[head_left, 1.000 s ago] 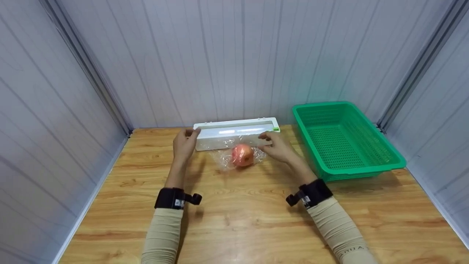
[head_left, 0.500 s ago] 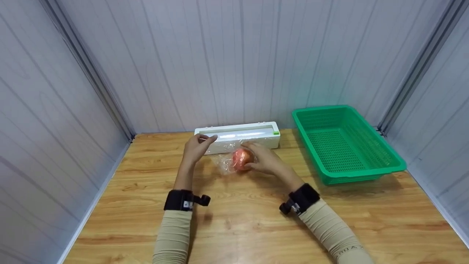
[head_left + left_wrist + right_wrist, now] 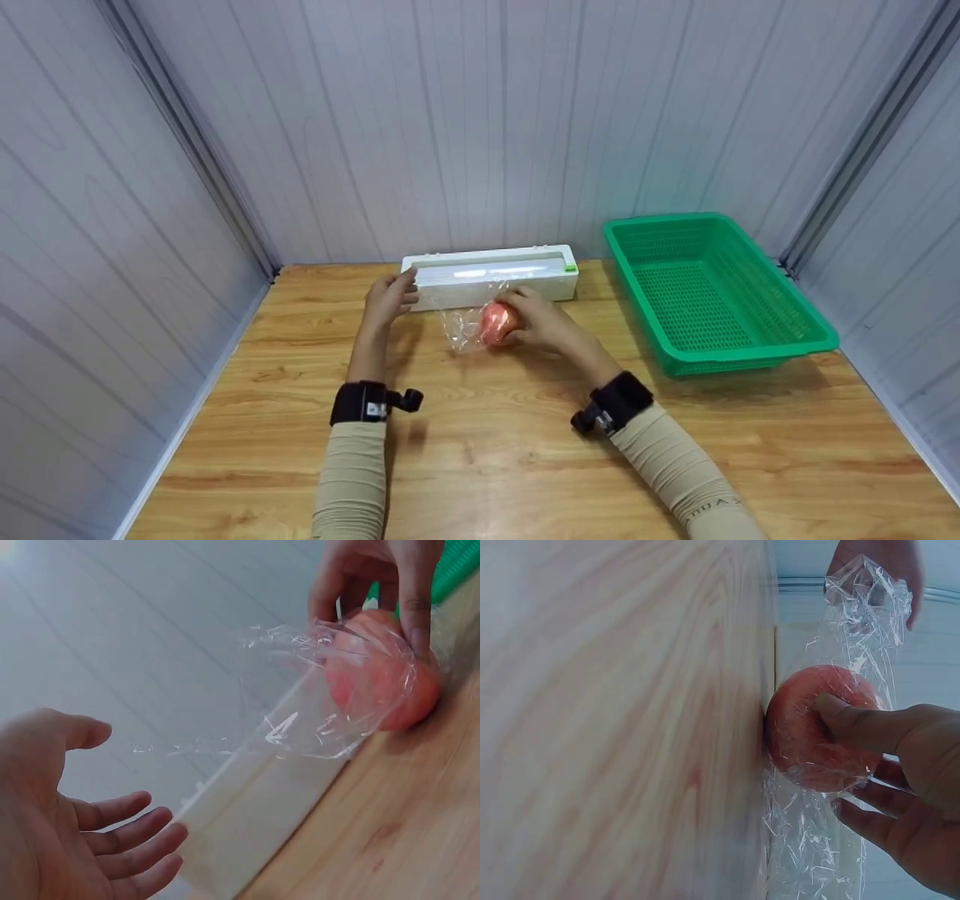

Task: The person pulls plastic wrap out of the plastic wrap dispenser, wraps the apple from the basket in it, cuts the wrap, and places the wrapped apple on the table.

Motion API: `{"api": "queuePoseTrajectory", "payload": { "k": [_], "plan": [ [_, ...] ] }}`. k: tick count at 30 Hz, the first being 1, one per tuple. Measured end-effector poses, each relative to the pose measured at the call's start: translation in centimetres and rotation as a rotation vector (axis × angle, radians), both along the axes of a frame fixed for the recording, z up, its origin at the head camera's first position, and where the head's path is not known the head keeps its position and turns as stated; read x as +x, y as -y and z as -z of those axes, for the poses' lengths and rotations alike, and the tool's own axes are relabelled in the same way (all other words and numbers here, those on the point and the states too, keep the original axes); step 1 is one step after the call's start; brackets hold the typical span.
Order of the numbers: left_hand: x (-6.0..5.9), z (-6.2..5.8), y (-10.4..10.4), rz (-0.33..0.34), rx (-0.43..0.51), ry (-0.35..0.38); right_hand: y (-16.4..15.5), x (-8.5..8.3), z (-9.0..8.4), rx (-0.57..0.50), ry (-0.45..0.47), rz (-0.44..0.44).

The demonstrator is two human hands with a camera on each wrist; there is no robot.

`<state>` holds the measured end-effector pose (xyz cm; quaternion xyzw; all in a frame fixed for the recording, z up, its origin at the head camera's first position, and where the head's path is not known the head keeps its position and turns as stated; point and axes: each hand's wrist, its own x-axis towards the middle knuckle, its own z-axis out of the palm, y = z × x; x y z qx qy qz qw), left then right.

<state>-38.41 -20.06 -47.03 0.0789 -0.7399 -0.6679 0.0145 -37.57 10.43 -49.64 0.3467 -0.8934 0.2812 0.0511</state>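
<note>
A red apple (image 3: 495, 324), partly covered by clear cling film (image 3: 460, 330), sits on the wooden table just in front of a white cling film dispenser (image 3: 540, 287). My right hand (image 3: 544, 322) grips the apple from its right side; the right wrist view has the thumb pressed on the dent of the apple (image 3: 799, 724) and the fingers on the other side. Loose film (image 3: 281, 724) sticks out toward my left hand (image 3: 386, 300). That hand is raised by the dispenser's left end, fingers spread and holding nothing, apart from the film in the left wrist view.
At the right stands a green plastic basket (image 3: 660, 330) with perforated sides. Pale panelled walls (image 3: 480, 127) enclose the wooden table (image 3: 465, 450) at the back and both sides. A green slider (image 3: 570, 268) sits at the dispenser's right end.
My right hand has moved left from beside the apple and taken hold of it. My left hand moved right toward the film, then back left, and its fingers have spread.
</note>
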Motion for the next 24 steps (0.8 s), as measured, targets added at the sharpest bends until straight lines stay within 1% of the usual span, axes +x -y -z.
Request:
{"api": "queuePoseTrajectory", "payload": {
  "k": [3, 6, 8, 11, 14, 15, 17, 18, 20, 22, 23, 24],
  "plan": [
    [-0.6, 0.8, 0.2, 0.043, 0.091, 0.039, -0.1, 0.0, 0.1, -0.021, -0.014, 0.004],
    [-1.0, 1.6, 0.4, 0.094, 0.139, 0.037, -0.2, 0.0, -0.1, -0.053, -0.054, -0.005],
    [-1.1, 1.8, 0.4, 0.125, 0.162, 0.019, -0.3, 0.2, -0.6, -0.093, -0.084, -0.011],
    [-0.9, 1.8, 0.2, 0.186, 0.211, -0.019, -0.5, 0.6, -1.6, -0.171, -0.140, -0.009],
    [-0.4, 1.5, -0.5, 0.289, 0.264, -0.069, -0.7, 1.2, -2.9, -0.263, -0.184, 0.024],
    [-0.2, 1.4, -0.9, 0.330, 0.273, -0.095, -0.7, 1.5, -3.3, -0.296, -0.191, 0.037],
    [0.3, 0.9, -1.7, 0.429, 0.260, -0.163, -0.8, 2.0, -4.2, -0.367, -0.201, 0.067],
    [0.6, 0.7, -2.2, 0.484, 0.235, -0.208, -0.9, 2.3, -4.6, -0.402, -0.202, 0.081],
    [1.2, 0.1, -3.3, 0.572, 0.166, -0.308, -0.9, 2.9, -5.3, -0.466, -0.200, 0.102],
    [1.8, -0.5, -4.4, 0.626, 0.085, -0.415, -0.9, 3.4, -5.9, -0.520, -0.202, 0.113],
    [2.0, -0.9, -4.9, 0.638, 0.053, -0.462, -0.8, 3.6, -6.2, -0.540, -0.205, 0.114],
    [2.2, -1.1, -5.4, 0.637, 0.021, -0.506, -0.8, 3.9, -6.4, -0.561, -0.206, 0.112]
  ]
}}
